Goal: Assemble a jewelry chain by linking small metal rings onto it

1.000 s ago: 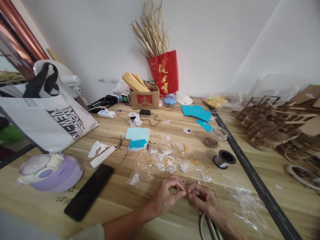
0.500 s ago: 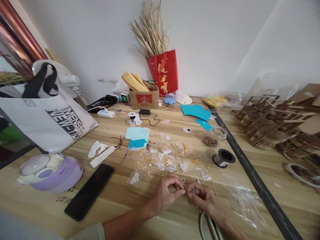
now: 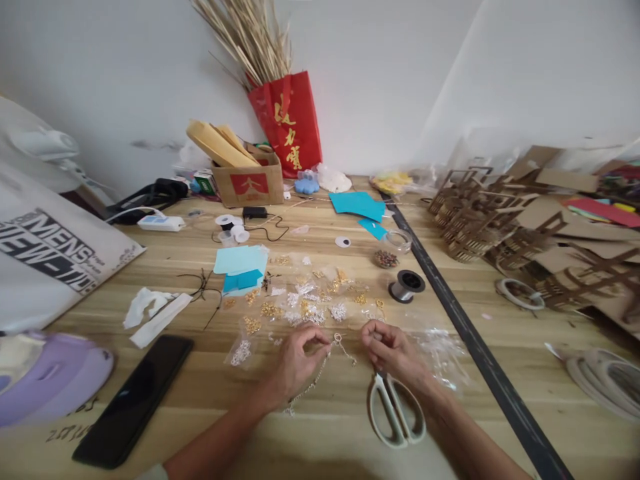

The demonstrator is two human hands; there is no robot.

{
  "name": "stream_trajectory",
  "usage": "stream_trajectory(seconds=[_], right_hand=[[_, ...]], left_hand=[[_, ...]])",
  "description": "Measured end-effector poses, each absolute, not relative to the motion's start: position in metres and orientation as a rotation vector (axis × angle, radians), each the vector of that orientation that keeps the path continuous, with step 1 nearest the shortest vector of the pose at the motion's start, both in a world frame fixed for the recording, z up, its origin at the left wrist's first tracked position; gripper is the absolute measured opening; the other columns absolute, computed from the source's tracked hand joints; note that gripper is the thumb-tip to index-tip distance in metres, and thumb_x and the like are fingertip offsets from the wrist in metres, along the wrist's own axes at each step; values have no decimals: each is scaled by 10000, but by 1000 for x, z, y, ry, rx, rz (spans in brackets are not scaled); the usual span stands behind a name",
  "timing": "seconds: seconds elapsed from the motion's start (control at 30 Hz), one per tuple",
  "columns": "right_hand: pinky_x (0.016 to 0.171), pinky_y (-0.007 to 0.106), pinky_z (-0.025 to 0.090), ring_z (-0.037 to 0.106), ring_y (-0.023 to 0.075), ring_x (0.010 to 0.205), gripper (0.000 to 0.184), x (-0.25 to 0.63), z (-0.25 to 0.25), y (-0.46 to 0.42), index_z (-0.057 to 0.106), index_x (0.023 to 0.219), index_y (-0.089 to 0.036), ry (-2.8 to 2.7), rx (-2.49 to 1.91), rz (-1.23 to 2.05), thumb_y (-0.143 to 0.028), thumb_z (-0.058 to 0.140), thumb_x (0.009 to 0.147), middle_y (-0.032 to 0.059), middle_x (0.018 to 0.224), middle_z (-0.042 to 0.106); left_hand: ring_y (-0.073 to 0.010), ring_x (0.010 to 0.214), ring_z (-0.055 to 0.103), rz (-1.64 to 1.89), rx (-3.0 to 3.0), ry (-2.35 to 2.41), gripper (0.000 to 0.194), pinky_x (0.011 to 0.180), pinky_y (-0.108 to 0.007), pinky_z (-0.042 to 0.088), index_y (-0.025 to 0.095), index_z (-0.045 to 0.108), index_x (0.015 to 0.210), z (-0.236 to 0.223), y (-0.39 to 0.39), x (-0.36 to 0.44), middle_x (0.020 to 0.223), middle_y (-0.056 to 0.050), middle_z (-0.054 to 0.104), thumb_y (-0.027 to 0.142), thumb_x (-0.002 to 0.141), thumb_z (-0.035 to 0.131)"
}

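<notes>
1. Silvery chain (image 3: 314, 383) trails from the left hand (image 3: 301, 357), to the left of the scissors (image 3: 394, 412); thumb and forefinger are pressed together on its upper part. A light, firm pinch near the last link should stop the links twisting.
2. Over the blade end of the scissors sits the right hand (image 3: 393, 347), fingers curled in. I cannot tell how far apart its tips are or whether they hold anything tiny. Clearing the blades would give those fingers more freedom.
3. Beyond the scissors and to their left, just beside the left fingertips, is a small ring (image 3: 338, 339) with a short tail. Its join to the chain is too small to make out, so pull gently.
4. Small bags of beads (image 3: 338, 311) lie farther beyond the scissors; loose links are best handled clear of them.
</notes>
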State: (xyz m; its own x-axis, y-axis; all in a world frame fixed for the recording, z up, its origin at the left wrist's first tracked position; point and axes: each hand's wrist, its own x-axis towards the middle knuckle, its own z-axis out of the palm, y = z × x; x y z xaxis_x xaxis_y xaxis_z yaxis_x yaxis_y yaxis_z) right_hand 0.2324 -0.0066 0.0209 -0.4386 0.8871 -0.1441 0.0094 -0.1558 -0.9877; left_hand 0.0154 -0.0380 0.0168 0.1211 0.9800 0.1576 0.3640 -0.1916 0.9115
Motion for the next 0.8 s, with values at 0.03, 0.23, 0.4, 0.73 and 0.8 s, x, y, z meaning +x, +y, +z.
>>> stream_trajectory(seconds=[0.03, 0.23, 0.4, 0.73, 0.8], right_hand=[[377, 178, 236, 329, 49, 376, 365, 233, 20, -6, 541, 777, -173, -1411, -1043, 1687, -510, 678, 802, -78, 492, 464], [386, 191, 261, 332, 58, 397, 372, 238, 35, -3, 538, 734, -177, -1385, -1050, 1652, -507, 702, 785, -68, 484, 466], [417, 194, 274, 363, 66, 438, 375, 247, 40, 0, 544, 736, -170, -1411, -1026, 1671, -505, 702, 791, -51, 514, 474], [411, 203, 209, 302, 62, 422, 402, 254, 43, 4, 542, 733, -172, -1523, -1032, 1684, -541, 697, 775, -70, 488, 414], [413, 205, 202, 291, 61, 421, 398, 256, 42, 4, 544, 737, -173, -1556, -1040, 1677, -542, 686, 784, -73, 484, 405]], left_hand=[[-188, 768, 583, 1016, 1750, 1351, 66, 732, -301, 452, 181, 651, 711, 17, -38, 15, 760, -31, 648, 164, 773, 636], [-237, 848, 546, 683, 2203, 1468, 71, 774, -345, 432, 192, 642, 714, 17, -44, 15, 790, -38, 618, 144, 728, 693], [-218, 830, 524, 517, 2375, 1469, 82, 763, -332, 412, 188, 612, 723, 9, -46, 16, 804, -38, 608, 128, 764, 650], [-191, 804, 542, 212, 2222, 1496, 150, 781, -314, 391, 176, 608, 696, 29, -42, 14, 770, -28, 618, 111, 808, 533], [-186, 801, 540, 230, 2211, 1483, 155, 773, -304, 385, 173, 602, 690, 28, -41, 12, 758, -25, 612, 94, 798, 524]])
